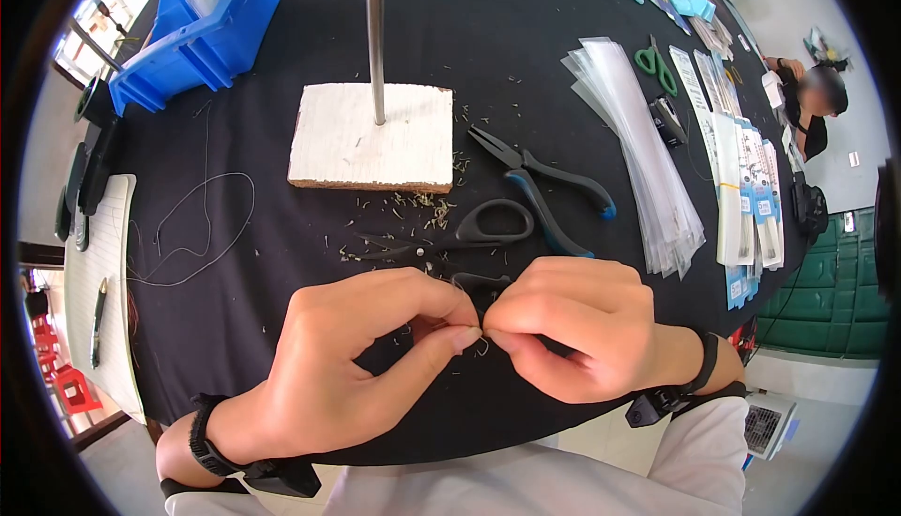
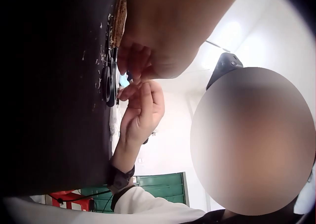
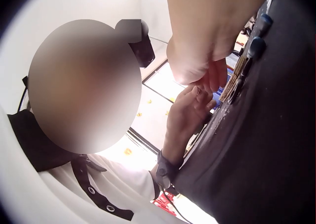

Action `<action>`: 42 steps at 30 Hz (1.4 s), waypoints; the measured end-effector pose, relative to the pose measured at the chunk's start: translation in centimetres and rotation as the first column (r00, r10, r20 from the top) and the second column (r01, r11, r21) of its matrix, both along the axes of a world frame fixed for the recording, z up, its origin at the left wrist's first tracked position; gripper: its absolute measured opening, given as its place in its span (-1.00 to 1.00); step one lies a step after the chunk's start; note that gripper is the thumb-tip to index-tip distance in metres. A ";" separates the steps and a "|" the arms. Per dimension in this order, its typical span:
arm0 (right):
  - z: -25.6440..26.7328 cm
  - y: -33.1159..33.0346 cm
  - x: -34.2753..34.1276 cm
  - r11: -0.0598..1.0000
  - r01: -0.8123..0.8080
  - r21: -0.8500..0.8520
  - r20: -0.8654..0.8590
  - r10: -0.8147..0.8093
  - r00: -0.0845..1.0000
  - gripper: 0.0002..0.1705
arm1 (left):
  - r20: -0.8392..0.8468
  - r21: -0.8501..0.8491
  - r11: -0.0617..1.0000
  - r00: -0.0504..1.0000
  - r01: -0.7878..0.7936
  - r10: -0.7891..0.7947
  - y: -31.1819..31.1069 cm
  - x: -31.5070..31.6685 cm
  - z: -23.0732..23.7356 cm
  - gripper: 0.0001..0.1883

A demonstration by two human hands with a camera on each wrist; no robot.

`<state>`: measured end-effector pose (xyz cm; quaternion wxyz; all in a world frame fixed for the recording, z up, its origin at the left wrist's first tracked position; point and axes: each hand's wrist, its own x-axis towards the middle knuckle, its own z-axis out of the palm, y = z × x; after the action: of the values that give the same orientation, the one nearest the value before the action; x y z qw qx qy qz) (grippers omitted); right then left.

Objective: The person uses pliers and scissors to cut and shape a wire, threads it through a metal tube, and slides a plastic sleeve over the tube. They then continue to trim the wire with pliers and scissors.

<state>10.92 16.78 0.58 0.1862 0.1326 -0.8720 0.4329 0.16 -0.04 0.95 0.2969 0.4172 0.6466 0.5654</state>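
My left hand (image 1: 352, 356) and right hand (image 1: 577, 328) meet fingertip to fingertip low over the black cloth. Thumb and forefinger of each pinch a thin, thread-like piece (image 1: 482, 347), mostly hidden by the fingertips; I cannot tell its exact kind. Black-handled scissors (image 1: 497, 223) lie just beyond the hands, blades pointing left. Behind them, long-nose pliers (image 1: 535, 164) rest with their handles spread. A white block (image 1: 328, 140) with an upright metal rod (image 1: 375, 37) stands farther back. In the left wrist view the right hand (image 2: 140, 115) faces the left.
Small clippings (image 1: 413, 208) are scattered around the block and scissors. Loose thin line (image 1: 251, 201) curls at left near a notebook (image 1: 108, 328) with a pen (image 1: 99, 323). A blue bin (image 1: 206, 51) stands back left. Clear plastic sleeves (image 1: 648, 178) and green-handled scissors (image 1: 657, 70) lie right.
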 end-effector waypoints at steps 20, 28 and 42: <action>2.9 2.2 -0.5 0.950 0.293 -0.111 0.680 -0.143 0.719 -0.59 | 0.150 0.107 0.952 0.951 -0.286 0.269 -0.6 -1.0 1.6 -0.93; 3.0 2.4 -0.8 0.914 0.185 -0.361 0.764 0.177 0.620 -0.62 | 0.293 0.134 0.913 0.895 -0.385 0.335 -0.3 -1.3 1.8 -0.91; 1.7 1.8 -0.7 0.920 0.004 -0.392 0.710 0.300 0.637 -0.58 | 0.355 0.053 0.929 0.876 -0.367 0.326 -0.2 -1.0 2.0 -0.88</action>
<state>10.24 18.58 2.27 -0.2111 -0.0246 -0.7608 0.6132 -0.83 -0.24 2.92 0.2725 0.2075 0.6151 0.7102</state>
